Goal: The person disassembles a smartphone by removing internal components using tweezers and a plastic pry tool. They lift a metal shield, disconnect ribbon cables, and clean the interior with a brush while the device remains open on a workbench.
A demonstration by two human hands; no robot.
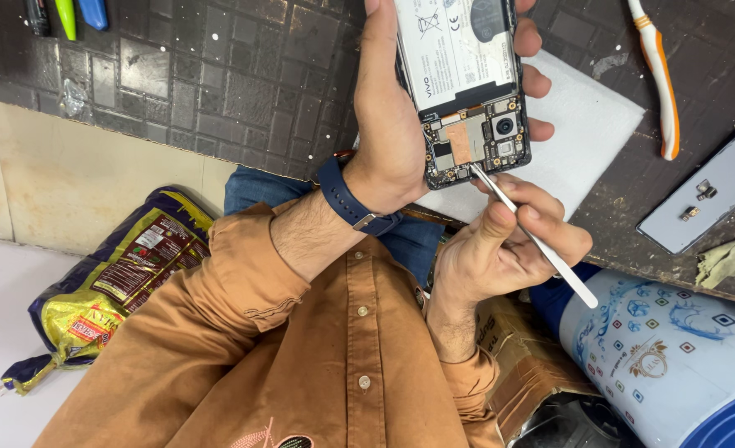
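Dark, scuffed tiles cover the worktop [218,75] across the top of the frame, and its front edge runs diagonally down toward the right, so the work hangs half over the person's lap.

Left hand [392,124], with a blue watch [347,199] at the wrist, grips an opened phone [467,75] at upper centre, back cover off, white battery and circuit board bare; its fingers [533,83] wrap round the far side and press against the frame. Right hand [500,241] sits just below, fingers pinched together on a thin metal pry tool [533,241] whose tip touches the board's lower edge beside the camera module.

To my eye this is the prying or unclipping stage on the board. Any next move, I'd judge, calls for a light, shallow lever with the phone held steady, since the tip rests among small parts.

Room is tight: a white cloth [591,124] lies under the phone, a white and orange toothbrush [658,75] sits at upper right, and a grey back cover [716,191] with small loose metal pieces lies near the right edge. Below that edge stands a patterned blue and white container [666,357]; a yellow and purple packet [102,290] lies on the floor at lower left. Open worktop remains at upper left, short of some pens [65,15].
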